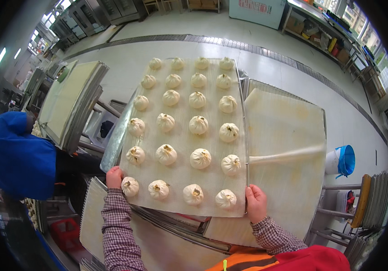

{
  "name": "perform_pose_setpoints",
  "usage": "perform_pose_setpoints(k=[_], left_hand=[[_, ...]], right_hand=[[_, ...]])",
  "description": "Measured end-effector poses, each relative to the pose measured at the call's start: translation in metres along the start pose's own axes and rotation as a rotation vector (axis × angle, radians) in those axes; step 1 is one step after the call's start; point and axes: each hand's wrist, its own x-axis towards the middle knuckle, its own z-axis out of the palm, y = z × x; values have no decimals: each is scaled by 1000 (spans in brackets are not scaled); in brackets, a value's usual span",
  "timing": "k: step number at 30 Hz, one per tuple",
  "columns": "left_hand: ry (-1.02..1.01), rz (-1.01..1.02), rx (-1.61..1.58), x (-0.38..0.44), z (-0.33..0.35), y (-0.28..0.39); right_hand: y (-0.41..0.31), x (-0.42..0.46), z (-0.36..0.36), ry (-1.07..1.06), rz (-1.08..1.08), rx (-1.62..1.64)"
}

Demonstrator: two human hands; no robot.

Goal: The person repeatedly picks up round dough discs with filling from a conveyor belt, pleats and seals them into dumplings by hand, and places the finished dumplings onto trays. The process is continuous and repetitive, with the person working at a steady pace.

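Observation:
Before me is a wire-mesh tray (183, 142) lined with a pale mesh sheet, carrying rows of pleated steamed buns (198, 125). Some buns show bits of filling at their tops. My left hand (114, 177) grips the tray's near left corner, close to a bun (130, 186). At the near right corner, my right hand (256, 204) holds the metal rim, thumb on top; its fingers are partly hidden. Beneath and to the right lies a stack of trays topped by a creased pale cloth (285, 125). More stacked trays (170, 242) sit under the near edge.
A person in a blue top (21, 155) stands at the left, beside a tall tray stack (68, 101). On the floor at right is a white bucket with a blue liner (345, 160). Tray racks (373, 200) stand at the right edge. A red crate (65, 233) is low at left.

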Motion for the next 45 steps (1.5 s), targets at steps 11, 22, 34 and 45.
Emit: perform_pose_setpoints(k=[11,22,34,45], left_hand=[[-72,-55,-13,43,-5,-31],[-171,44,145,63,-19,-26],[113,133,137,-24,-44,36],[1183,-399,-142,-512,-64,-66]], right_hand=[[-39,16,-21,-465,393,-166],[-48,22,-20,-769,576,-124],[-58,28,-46,-710,-43,-595],[-59,-58,77,-1184,-253,-550]])
